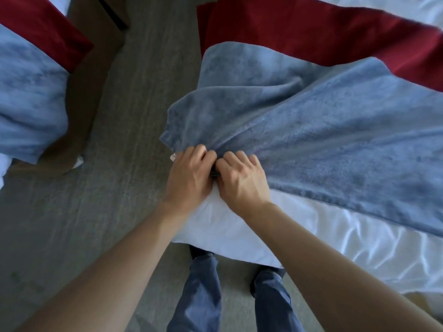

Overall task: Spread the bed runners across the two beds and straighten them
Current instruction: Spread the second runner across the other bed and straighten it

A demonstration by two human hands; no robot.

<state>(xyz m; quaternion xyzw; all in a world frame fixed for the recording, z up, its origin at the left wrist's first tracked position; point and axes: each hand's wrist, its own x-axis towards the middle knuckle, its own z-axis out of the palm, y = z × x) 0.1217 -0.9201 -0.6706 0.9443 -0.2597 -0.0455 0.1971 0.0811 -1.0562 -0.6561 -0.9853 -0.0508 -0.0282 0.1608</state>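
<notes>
A blue fleece runner (323, 125) lies rumpled across the right bed (347, 238), which has white sheets. Its near corner is bunched up at the bed's corner. My left hand (188, 178) and my right hand (242, 180) sit side by side there, both gripping the bunched edge of this blue runner. A red runner (311, 34) lies behind it on the same bed. On the left bed a second blue runner (28, 104) hangs over the side, with a second red runner (40, 27) beyond it.
A grey floor aisle (134, 116) runs between the two beds. The left bed's brown base (84, 99) shows under its runners. My legs in blue trousers (203, 295) stand at the right bed's corner.
</notes>
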